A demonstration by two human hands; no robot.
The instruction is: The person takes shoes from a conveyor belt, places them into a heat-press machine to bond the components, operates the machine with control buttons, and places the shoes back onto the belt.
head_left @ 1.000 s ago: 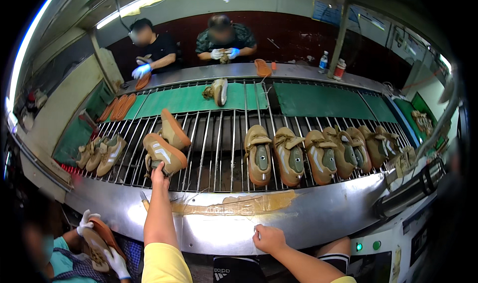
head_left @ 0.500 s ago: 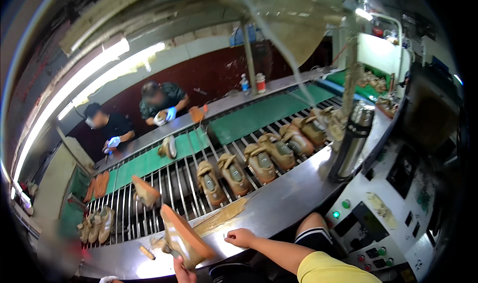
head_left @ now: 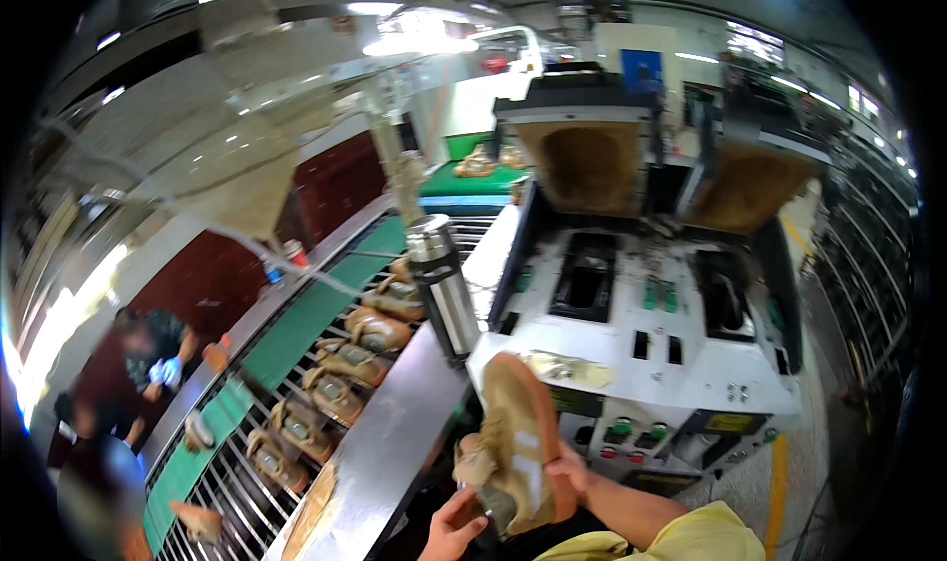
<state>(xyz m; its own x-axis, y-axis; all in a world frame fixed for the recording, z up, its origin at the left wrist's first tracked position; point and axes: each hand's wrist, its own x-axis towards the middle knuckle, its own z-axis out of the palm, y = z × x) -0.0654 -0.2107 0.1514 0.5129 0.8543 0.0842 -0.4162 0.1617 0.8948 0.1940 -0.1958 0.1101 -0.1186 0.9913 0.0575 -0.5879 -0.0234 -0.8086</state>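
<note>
A tan shoe (head_left: 520, 433) with a pale side stripe and an orange-brown sole is held up in front of me, its toe pointing upward. My right hand (head_left: 580, 475) grips it along the sole edge. At the shoe's opening, my left hand (head_left: 454, 526) has its fingers curled against the collar; part of them is hidden by the shoe. Just beyond the shoe stands a white pressing machine (head_left: 646, 349). Its two padded lids (head_left: 582, 166) are raised above dark wells (head_left: 584, 283).
Left of me, a rod conveyor (head_left: 237, 482) carries several tan shoes (head_left: 332, 393), bordered by a metal ledge (head_left: 400, 403). A steel flask (head_left: 444, 285) stands upright between ledge and machine. Two people (head_left: 148, 359) work across the conveyor. Racks (head_left: 858, 295) stand far right.
My view has swung right, from the conveyor to the machine. The shoe, held before in my left hand alone, is now between both hands; my right hand has taken hold of its sole.
</note>
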